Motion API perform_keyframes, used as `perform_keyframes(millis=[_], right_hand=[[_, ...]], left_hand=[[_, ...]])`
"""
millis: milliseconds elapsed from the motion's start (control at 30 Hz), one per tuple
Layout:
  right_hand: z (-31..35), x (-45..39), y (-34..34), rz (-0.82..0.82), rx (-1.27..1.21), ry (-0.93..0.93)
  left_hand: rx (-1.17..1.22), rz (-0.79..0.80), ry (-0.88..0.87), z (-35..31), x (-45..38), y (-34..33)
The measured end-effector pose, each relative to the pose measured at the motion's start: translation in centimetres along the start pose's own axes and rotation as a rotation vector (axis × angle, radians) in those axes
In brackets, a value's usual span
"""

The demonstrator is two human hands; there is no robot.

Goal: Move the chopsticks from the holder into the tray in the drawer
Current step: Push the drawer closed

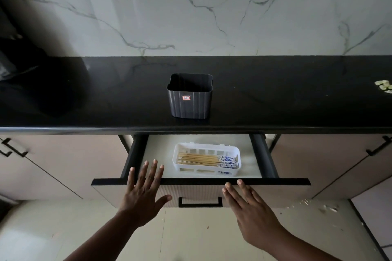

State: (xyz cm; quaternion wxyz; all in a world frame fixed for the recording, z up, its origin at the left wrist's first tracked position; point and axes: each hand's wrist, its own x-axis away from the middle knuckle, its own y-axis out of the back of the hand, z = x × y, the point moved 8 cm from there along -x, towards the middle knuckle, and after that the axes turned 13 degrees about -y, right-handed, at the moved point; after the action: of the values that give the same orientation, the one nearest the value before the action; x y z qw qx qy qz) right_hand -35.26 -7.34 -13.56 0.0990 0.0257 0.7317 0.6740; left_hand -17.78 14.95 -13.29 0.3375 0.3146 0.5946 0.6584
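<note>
Marble-veined wall tile backs a black countertop [275,95], and below it our drawer [201,181] stands pulled out between pale cabinet doors.

Starting at the left, our left hand [142,195] is spread flat with fingers splayed, holding nothing, its fingertips reaching over the drawer's front lip at about eight o'clock from the tray. At centre, the dark holder [190,95] sits upright on the counter at twelve o'clock from the tray, and as far as we can see into it, it looks empty. Directly beneath, the white tray [206,160] rests on the drawer floor, and the chopsticks [206,160] lie inside it in a loose bundle. Their long axis runs nine to three o'clock, tipped slightly toward four; the plain wooden ends point to nine and the blue-and-white patterned ends to three. To the right, our right hand [252,212] is also open and flat, empty, with fingertips at the drawer front, at about five o'clock from the tray.

We judge the transfer done, with closing the drawer as the likely remaining step. The risk lies there: a hard shove could slide the light tray backward or jolt the sticks askew, and our left fingertips over the lip could get pinched against the counter's underside if they ride inward.
</note>
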Motion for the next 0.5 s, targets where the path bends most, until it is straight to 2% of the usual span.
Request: perform_keyframes(millis=[200, 367, 500], right_hand=[[-1.3, -5.0, -0.7, 0.063, 0.065, -0.048], [-2.0, -9.8, -0.5, 0.050, 0.071, -0.109], [-2.2, -13.1, -0.4, 0.063, 0.071, -0.160]], left_hand=[[-0.002, -0.019, 0.025, 3.5, -5.1, 0.6], [-0.020, -0.102, 0.040, 7.6, -10.0, 2.1], [-0.018, -0.164, -0.020, 9.7, -13.0, 3.2]])
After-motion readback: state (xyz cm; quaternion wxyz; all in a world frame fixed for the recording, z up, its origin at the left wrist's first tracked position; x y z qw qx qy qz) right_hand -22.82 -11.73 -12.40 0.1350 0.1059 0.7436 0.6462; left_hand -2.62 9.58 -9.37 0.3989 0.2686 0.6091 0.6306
